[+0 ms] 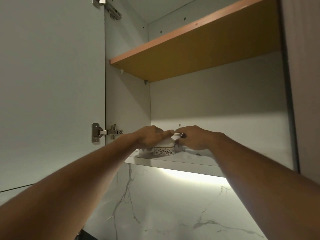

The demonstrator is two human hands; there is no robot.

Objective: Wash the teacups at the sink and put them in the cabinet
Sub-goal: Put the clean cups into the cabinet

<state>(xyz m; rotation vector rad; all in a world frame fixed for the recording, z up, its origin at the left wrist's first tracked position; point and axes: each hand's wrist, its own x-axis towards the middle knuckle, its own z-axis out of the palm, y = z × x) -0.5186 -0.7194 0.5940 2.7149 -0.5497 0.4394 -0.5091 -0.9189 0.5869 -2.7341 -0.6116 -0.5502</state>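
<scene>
- The patterned teacup (pixel 164 150) stands upside down on the cabinet's bottom shelf (pixel 190 161), its decorated rim band flat on the board. Likely this lets leftover rinse water drain and keeps dust out.
- A second teacup (pixel 143 151) sits just to its left, touching or nearly so, and is mostly hidden under the wrist. The cups seem to be packed close to save shelf room.
- The left hand (pixel 150 137) is curled over the patterned cup from above and the left, with a narrow grip closed on its upturned base.
- The right hand (pixel 193 140) meets it from the other side, forefinger and thumb pinching a white edge at the cup's top (probably the foot ring, though it is partly hidden).
- So the cup lies directly beneath and between both grips, near the front edge of the shelf and already resting on it. Two hands likely steady it for a gentle set-down.
- The upper shelf (pixel 190 54) shows nothing from below, and the cabinet door (pixel 52 84) stands open to the left.
</scene>
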